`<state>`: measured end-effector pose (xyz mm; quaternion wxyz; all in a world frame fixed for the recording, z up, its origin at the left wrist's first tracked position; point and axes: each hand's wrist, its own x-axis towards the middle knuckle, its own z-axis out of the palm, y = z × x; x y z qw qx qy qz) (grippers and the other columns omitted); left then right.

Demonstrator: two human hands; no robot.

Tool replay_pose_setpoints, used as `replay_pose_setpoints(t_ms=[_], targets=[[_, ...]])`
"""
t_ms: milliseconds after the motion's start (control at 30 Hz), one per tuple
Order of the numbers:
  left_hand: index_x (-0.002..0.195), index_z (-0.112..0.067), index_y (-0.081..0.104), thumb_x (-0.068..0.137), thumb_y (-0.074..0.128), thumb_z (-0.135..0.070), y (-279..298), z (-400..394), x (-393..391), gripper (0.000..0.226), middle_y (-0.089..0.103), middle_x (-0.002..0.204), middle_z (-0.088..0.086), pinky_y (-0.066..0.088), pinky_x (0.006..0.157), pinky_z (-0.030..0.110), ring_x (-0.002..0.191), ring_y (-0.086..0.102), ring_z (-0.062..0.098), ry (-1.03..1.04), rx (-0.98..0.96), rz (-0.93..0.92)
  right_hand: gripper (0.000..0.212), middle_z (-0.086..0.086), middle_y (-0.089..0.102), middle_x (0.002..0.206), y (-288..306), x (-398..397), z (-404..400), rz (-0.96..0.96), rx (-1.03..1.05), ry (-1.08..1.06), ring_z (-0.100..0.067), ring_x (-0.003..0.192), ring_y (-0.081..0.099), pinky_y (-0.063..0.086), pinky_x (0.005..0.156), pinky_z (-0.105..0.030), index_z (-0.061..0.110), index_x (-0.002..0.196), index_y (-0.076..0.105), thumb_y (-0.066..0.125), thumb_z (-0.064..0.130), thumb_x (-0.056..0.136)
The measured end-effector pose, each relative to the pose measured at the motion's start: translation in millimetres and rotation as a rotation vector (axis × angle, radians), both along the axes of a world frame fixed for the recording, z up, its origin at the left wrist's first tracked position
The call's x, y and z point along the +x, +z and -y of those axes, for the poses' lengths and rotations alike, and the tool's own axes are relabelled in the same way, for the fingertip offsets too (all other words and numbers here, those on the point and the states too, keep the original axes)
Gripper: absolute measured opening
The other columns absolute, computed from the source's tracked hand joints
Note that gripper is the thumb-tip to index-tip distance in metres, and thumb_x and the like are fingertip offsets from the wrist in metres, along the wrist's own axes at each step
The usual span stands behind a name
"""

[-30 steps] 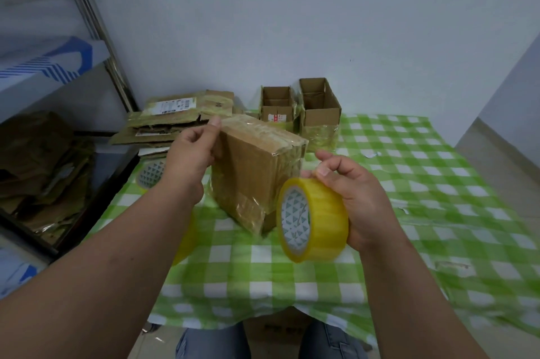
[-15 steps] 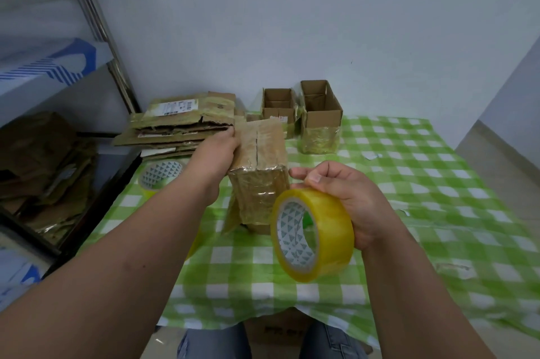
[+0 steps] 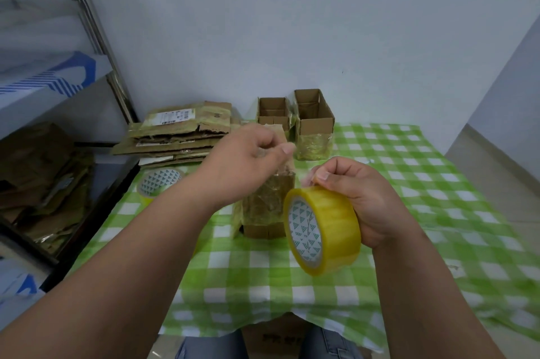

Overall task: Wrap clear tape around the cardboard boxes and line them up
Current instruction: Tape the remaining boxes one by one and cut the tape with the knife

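A cardboard box wrapped in clear tape stands upright on the green checked tablecloth, in the middle of the table. My left hand is at the box's upper part with its fingers curled round it; the hand is blurred and hides the top edge. To the right of the box, my right hand grips a yellow-tinted roll of clear tape held on edge, thumb on the top of the roll. Two open cardboard boxes stand side by side at the back against the wall.
A stack of flattened cardboard lies at the back left. A second tape roll sits on the cloth below it. A metal shelf with more cardboard stands at the left. Another box shows under the table's front edge.
The box went from tilted in my left hand to standing upright on the cloth. My left hand shifted to its upper part. The tape roll moved slightly right and lower.
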<state>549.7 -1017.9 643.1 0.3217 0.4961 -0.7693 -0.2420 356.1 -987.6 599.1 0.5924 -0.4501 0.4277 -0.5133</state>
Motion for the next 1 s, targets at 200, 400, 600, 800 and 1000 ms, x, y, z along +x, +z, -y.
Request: replay_pose_setpoints(t_ms=[200,400,600,800,1000], targets=[[0.082,-0.029,0.071,0.082,0.074,-0.040,8,-18,-13,0.011,0.069,0.080,-0.014,0.046,0.065,0.018,0.073,0.061,-0.003,-0.066,0.080,0.130,0.013,-0.018,0.063,0.076,8,8,-8,0.008,-0.044,-0.007,-0.027,0.070,0.057,0.049,0.070,-0.038,0.005,0.074,0.066,0.077,0.012,0.072],[0.076,-0.029,0.068,0.084,0.073,-0.036,17,-30,-16,0.011,0.067,0.079,-0.013,0.043,0.059,0.021,0.068,0.058,-0.003,-0.001,0.025,0.196,0.013,-0.015,0.070,0.079,14,13,-18,-0.067,-0.122,-0.084,-0.029,0.076,0.063,0.052,0.082,-0.048,0.012,0.071,0.074,0.071,0.006,0.082],[0.078,-0.024,0.067,0.089,0.068,-0.030,21,-41,-17,0.013,0.066,0.084,-0.011,0.044,0.065,0.027,0.078,0.060,0.007,0.151,-0.115,0.213,0.028,0.005,0.073,0.113,8,15,-26,-0.180,-0.182,-0.243,-0.010,0.111,0.066,0.049,0.103,-0.043,0.022,0.108,0.076,0.077,0.033,0.082],[0.076,-0.020,0.064,0.090,0.067,-0.031,17,-42,-8,0.018,0.065,0.080,-0.008,0.041,0.063,0.028,0.078,0.059,0.014,0.339,-0.114,0.007,0.055,-0.013,0.071,0.104,-1,-3,-38,-0.108,-0.231,0.059,-0.025,0.094,0.064,0.049,0.082,-0.035,0.007,0.108,0.069,0.074,0.043,0.066],[0.068,-0.017,0.064,0.082,0.072,-0.026,12,-49,4,0.019,0.070,0.068,0.006,0.060,0.074,0.051,0.071,0.071,0.030,0.316,0.067,-0.381,0.056,-0.014,0.065,0.085,-1,-9,-40,-0.038,-0.281,0.149,-0.024,0.081,0.056,0.045,0.078,-0.031,0.009,0.086,0.073,0.084,0.057,0.060]])
